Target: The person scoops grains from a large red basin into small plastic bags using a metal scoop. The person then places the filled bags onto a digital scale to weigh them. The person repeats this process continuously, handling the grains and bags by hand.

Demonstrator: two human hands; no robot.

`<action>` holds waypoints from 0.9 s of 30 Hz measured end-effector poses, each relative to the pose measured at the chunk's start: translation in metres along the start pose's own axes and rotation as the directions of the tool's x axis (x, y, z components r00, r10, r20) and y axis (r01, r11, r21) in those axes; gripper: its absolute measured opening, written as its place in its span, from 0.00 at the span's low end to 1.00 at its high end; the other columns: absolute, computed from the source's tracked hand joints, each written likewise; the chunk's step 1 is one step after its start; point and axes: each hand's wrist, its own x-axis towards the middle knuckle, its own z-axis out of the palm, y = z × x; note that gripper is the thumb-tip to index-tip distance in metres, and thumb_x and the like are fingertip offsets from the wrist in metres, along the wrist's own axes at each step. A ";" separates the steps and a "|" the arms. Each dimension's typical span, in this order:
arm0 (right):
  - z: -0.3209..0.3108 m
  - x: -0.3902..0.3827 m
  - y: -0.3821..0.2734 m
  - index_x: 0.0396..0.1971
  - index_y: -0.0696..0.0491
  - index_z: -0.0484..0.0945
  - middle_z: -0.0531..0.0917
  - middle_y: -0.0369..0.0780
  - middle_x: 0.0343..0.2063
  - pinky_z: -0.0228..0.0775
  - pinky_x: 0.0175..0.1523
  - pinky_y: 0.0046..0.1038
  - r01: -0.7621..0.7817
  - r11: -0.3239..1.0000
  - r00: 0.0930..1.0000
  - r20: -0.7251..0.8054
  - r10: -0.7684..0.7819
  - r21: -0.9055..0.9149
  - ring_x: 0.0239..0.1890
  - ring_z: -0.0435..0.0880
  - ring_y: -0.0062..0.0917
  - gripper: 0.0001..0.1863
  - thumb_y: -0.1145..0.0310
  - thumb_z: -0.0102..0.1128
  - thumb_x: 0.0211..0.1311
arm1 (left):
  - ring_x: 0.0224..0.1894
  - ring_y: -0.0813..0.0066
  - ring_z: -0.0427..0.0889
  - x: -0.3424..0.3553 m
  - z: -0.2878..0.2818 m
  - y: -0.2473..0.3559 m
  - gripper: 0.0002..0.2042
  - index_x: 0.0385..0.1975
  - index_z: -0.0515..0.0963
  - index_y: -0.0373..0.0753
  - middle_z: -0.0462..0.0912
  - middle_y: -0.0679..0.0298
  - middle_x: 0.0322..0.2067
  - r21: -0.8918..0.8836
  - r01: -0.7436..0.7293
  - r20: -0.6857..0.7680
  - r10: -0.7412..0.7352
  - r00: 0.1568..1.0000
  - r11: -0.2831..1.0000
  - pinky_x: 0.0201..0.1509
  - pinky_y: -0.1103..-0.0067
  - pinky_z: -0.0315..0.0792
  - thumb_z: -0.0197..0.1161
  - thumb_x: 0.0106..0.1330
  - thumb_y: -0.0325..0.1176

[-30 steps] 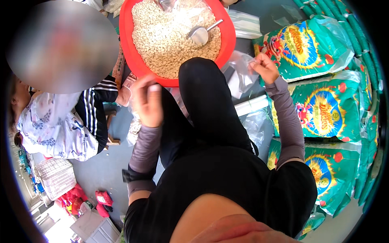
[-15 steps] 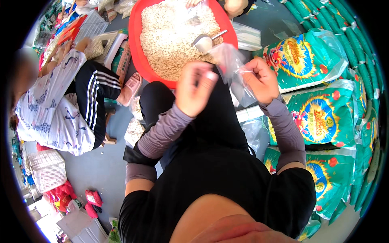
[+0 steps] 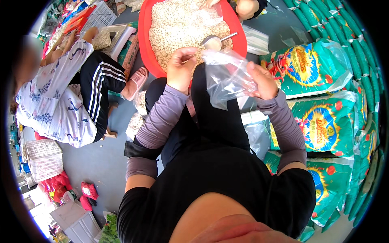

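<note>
A clear plastic bag (image 3: 227, 77) hangs loosely above my right thigh. My right hand (image 3: 263, 81) grips its right side between thumb and fingers. Left of the bag, my left hand (image 3: 180, 69) is raised with thumb and forefinger curled toward each other; whether a thin edge lies between them cannot be made out. Just beyond my hands stands a red tub (image 3: 144, 48) heaped with pale, flat, seed-like pieces (image 3: 174, 26). A scoop (image 3: 212, 42) with a metal handle rests on the heap, close to the bag's upper edge.
Green printed sacks (image 3: 324, 121) are stacked at my right. A seated person (image 3: 60, 93) works at left, near a white basket (image 3: 44, 160). Another person's hand (image 3: 210, 3) reaches into the tub's far side. Flat clear bags (image 3: 256, 40) lie beside the tub.
The bag has swung left and spread wider in my right hand. My left hand has shifted slightly left and up, its fingers now curled. The whole view has tilted a little.
</note>
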 end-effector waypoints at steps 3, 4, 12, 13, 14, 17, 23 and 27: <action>-0.006 0.000 0.003 0.28 0.55 0.78 0.68 0.27 0.13 0.55 0.17 0.16 0.155 0.975 0.972 -0.149 -0.180 -0.160 0.14 0.65 0.10 0.18 0.54 0.50 0.64 | 0.39 0.80 0.71 -0.002 0.000 -0.009 0.11 0.41 0.70 0.34 0.74 0.65 0.37 0.156 -0.171 -0.149 0.195 0.970 0.973 0.46 0.83 0.66 0.54 0.58 0.20; -0.004 0.000 0.004 0.29 0.56 0.79 0.67 0.27 0.13 0.54 0.19 0.16 0.208 0.944 0.963 -0.115 -0.244 -0.255 0.15 0.63 0.09 0.19 0.55 0.50 0.64 | 0.39 0.80 0.70 -0.014 0.009 0.000 0.11 0.42 0.69 0.35 0.73 0.66 0.38 0.128 -0.200 -0.155 0.219 0.963 0.971 0.46 0.83 0.66 0.54 0.59 0.21; 0.007 0.012 -0.005 0.18 0.54 0.68 0.67 0.31 0.11 0.56 0.20 0.21 0.238 0.817 0.956 0.275 -0.102 -0.525 0.15 0.66 0.14 0.15 0.63 0.55 0.60 | 0.29 0.64 0.78 -0.003 0.028 0.030 0.03 0.26 0.78 0.40 0.78 0.64 0.22 0.562 -0.610 0.530 0.323 0.784 0.559 0.40 0.73 0.70 0.63 0.52 0.26; 0.003 0.019 -0.007 0.19 0.54 0.68 0.68 0.33 0.11 0.58 0.21 0.24 0.305 0.596 0.952 0.227 -0.204 -0.743 0.15 0.69 0.19 0.13 0.65 0.55 0.58 | 0.25 0.64 0.78 -0.002 0.021 0.024 0.03 0.26 0.77 0.40 0.78 0.63 0.23 0.601 -0.504 0.443 0.266 0.856 0.621 0.31 0.76 0.71 0.63 0.52 0.25; -0.001 0.026 -0.008 0.19 0.54 0.68 0.69 0.35 0.12 0.61 0.21 0.26 0.310 0.317 0.926 0.210 -0.314 -0.896 0.15 0.72 0.24 0.10 0.68 0.56 0.56 | 0.24 0.65 0.78 -0.001 0.016 0.025 0.04 0.27 0.77 0.40 0.78 0.63 0.23 0.660 -0.495 0.414 0.276 0.867 0.566 0.29 0.76 0.71 0.62 0.52 0.24; -0.007 0.052 -0.012 0.25 0.52 0.69 0.75 0.41 0.21 0.67 0.25 0.35 0.152 -0.119 0.817 0.192 -0.544 -0.981 0.22 0.77 0.38 0.06 0.73 0.58 0.47 | 0.25 0.65 0.77 -0.001 0.014 0.028 0.06 0.28 0.77 0.39 0.78 0.62 0.25 0.759 -0.508 0.379 0.358 0.853 0.407 0.28 0.75 0.71 0.61 0.50 0.22; -0.018 0.136 -0.015 0.33 0.51 0.75 0.76 0.38 0.29 0.70 0.30 0.31 0.573 -0.404 0.293 0.638 -0.712 -0.713 0.26 0.77 0.34 0.11 0.73 0.60 0.46 | 0.30 0.63 0.74 0.064 -0.026 0.023 0.11 0.32 0.77 0.39 0.76 0.62 0.27 0.864 -0.494 0.250 0.767 0.591 0.099 0.34 0.73 0.69 0.57 0.47 0.18; -0.082 0.243 0.066 0.32 0.56 0.77 0.77 0.43 0.33 0.68 0.42 0.34 0.656 0.212 0.738 0.556 -0.383 -0.724 0.35 0.77 0.35 0.12 0.62 0.55 0.57 | 0.33 0.59 0.75 0.097 -0.096 -0.039 0.05 0.31 0.78 0.40 0.79 0.59 0.28 0.937 -0.169 -0.006 0.496 0.868 0.307 0.37 0.72 0.69 0.57 0.56 0.27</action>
